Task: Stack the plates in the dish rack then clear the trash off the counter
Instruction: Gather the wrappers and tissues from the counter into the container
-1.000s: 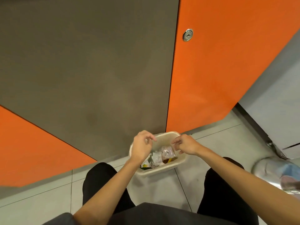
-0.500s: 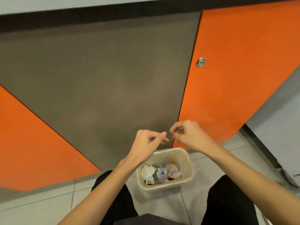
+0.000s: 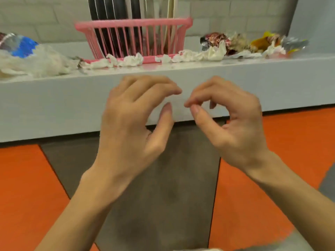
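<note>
Strewn along the grey counter: crumpled white tissues at the foot of one pink dish rack, foil wrappers to its right, a clear plastic bag to its left. Upright in the rack: dark and pale plates, too blurred to count. Below the counter edge, two empty hands: left hand loosely curled, right hand with thumb and forefinger tips together.

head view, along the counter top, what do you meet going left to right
blue wrapper → pink dish rack → red-brown foil wrapper → yellow wrapper → silver wrapper
</note>
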A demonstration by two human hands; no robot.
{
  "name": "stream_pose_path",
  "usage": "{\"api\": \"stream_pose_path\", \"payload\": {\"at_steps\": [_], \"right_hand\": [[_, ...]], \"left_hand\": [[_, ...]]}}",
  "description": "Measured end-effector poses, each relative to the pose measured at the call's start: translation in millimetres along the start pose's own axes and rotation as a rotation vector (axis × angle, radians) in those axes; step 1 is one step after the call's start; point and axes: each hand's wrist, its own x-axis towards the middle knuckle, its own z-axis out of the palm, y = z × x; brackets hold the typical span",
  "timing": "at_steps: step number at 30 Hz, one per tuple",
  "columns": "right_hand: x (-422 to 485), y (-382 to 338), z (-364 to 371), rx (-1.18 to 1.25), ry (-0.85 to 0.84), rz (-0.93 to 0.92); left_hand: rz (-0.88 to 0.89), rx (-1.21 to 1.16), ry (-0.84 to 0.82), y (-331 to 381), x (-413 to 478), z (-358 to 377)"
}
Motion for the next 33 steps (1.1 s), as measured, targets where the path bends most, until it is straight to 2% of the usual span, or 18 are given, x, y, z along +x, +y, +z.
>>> {"api": "stream_pose_path", "payload": {"at_steps": [3, 5, 8, 12, 17, 19, 21, 23, 24, 27, 33], "right_hand": [[59.0, 10.0, -0.3, -0.105, 0.082, -0.097], [88.8, 22.3, 8.4, -0.196, 0.055, -0.064], [99.0, 43.7, 31.4, -0.538, -0.033, 0.019], [100.5, 40.0, 36.5, -0.662, -0.003, 0.03], [102.1, 39.3, 34.5, -0.665, -0.046, 0.031], [101.6, 39.0, 34.7, -0.667, -0.043, 0.037], [102.4, 39.7, 34.9, -0.663, -0.042, 0.042], [102.0, 39.0, 34.2, -0.643, -0.051, 0.045], [101.7, 38.9, 33.8, -0.631, -0.055, 0.047], [101.9, 40.0, 33.0, -0.612, -0.048, 0.053], [102.5, 40.8, 30.9, -0.523, -0.072, 0.122]], "left_hand": [[-0.025, 0.097, 0.001, -26.5, 47.4, -2.1], [-0.131, 0.165, -0.043, -47.0, 66.8, 4.9], [-0.247, 0.423, -0.096, -62.0, 70.1, 23.4], [-0.282, 0.435, -0.138, -56.0, 77.2, 20.8], [-0.34, 0.307, -0.402, -73.3, 121.3, -2.1], [-0.361, 0.391, -0.495, -94.2, 142.9, 0.4], [-0.42, 0.475, -0.668, -118.8, 158.8, 10.3], [-0.511, 0.467, -0.864, -135.9, 163.8, 20.1], [-0.553, 0.443, -0.912, -141.3, 164.5, 23.6], [-0.578, 0.329, -0.843, -144.1, 164.2, 27.8], [-0.429, 0.157, -0.53, -116.0, 159.6, 11.8]]}}
